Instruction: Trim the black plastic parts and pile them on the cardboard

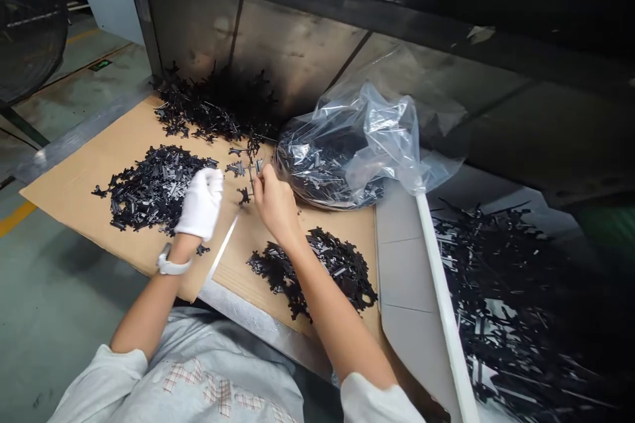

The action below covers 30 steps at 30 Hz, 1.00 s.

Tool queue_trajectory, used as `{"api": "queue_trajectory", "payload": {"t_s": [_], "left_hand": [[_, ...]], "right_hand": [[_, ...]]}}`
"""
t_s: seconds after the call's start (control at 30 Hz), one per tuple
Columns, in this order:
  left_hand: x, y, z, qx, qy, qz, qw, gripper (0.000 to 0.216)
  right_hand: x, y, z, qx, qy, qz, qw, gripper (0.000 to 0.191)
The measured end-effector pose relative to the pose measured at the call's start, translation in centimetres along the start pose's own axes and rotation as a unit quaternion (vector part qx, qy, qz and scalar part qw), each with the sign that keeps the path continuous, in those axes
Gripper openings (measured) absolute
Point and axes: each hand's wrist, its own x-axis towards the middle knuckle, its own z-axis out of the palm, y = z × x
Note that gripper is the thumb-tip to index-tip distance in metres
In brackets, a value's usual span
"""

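Note:
My left hand (200, 203), in a white glove, is curled closed at the right edge of a heap of small black plastic parts (153, 185). What its fingers hold, if anything, is hidden. A short way to the right, my bare right hand (274, 203) has thumb and forefinger pinched on a thin black branched plastic part (252, 178). A few loose black parts (235, 168) lie on the cardboard (89, 158) between and beyond the hands. Under my right forearm sits a second heap of black parts (342, 264).
A clear plastic bag (327, 165) full of black parts stands right of my right hand. Tangled black pieces (208, 102) pile against the metal machine panel (297, 46). At right, a white-edged box wall (441, 291) borders more black scraps (506, 277).

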Motion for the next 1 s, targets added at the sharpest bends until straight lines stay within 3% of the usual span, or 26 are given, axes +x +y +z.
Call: {"api": "queue_trajectory", "payload": {"t_s": [0.13,0.33,0.43,0.53,0.63,0.7,0.73,0.83,0.9,1.0], "left_hand": [[-0.8,0.1,3.5,-0.019,-0.031,-0.036,0.999,0.036],[-0.9,1.0,4.0,-0.04,0.018,-0.074,0.996,0.036],[-1.2,1.4,2.5,-0.074,-0.027,-0.088,0.993,0.046],[-0.7,0.8,-0.7,-0.081,-0.089,-0.09,0.989,0.049],[1.0,-0.5,-4.5,-0.049,-0.076,-0.076,0.993,0.043],[2.3,-1.1,-6.2,0.067,-0.047,-0.019,0.996,0.041],[2.8,-1.3,-6.7,0.161,-0.033,0.017,0.986,0.043],[3.3,-1.0,-7.5,0.412,0.003,0.074,0.908,0.056],[2.9,-0.4,-7.7,0.435,0.014,0.068,0.898,0.056],[1.8,0.7,-7.3,0.33,-0.031,0.11,0.937,0.05]], "right_hand": [[-3.2,-2.3,-0.3,-0.012,-0.016,-0.018,1.0,0.01],[-4.9,-3.9,-0.9,0.047,-0.023,-0.016,0.999,0.012],[-4.6,-3.1,-1.7,0.116,-0.037,-0.008,0.993,0.018],[-4.2,-1.7,-2.9,0.15,-0.046,-0.008,0.988,0.021],[-4.2,-1.1,-3.7,0.142,-0.045,-0.033,0.988,0.017],[-4.2,-1.4,-3.7,0.106,-0.066,-0.08,0.989,0.012],[-4.1,-1.7,-3.6,0.079,-0.082,-0.105,0.988,0.011],[-3.9,-2.7,-2.9,-0.008,-0.119,-0.154,0.981,0.012],[-3.7,-3.2,-2.5,-0.061,-0.129,-0.177,0.974,0.014],[-3.7,-3.9,-2.1,-0.13,-0.13,-0.243,0.952,0.018]]}}
